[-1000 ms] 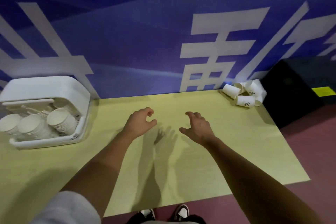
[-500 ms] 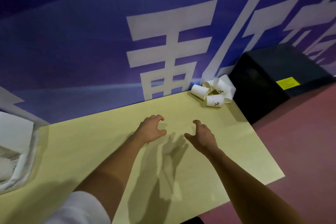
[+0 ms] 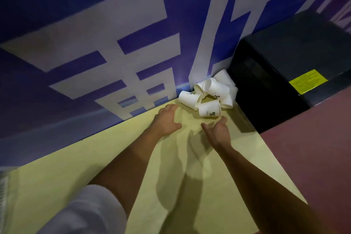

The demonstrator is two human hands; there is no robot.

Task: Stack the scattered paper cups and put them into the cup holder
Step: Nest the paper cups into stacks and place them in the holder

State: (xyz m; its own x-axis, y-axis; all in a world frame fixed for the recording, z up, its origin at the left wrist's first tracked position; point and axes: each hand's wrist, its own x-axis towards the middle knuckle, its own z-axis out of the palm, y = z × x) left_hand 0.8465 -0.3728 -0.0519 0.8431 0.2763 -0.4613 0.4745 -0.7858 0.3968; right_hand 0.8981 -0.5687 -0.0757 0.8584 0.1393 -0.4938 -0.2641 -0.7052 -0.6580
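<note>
Your left hand (image 3: 167, 121) and right hand (image 3: 218, 131): fingers spread, empty. A hasty grab may knock the tipped white paper cups (image 3: 209, 97) off the pale yellow table (image 3: 243, 157).

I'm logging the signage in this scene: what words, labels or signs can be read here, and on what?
"%": black, on the nearest paper cup and on the cup behind it.
Small print above that mark: too small to read.
Yellow label on the black box: print too blurred to read.
Large white characters on the blue wall: cut off by the frame, not surely readable.
</note>
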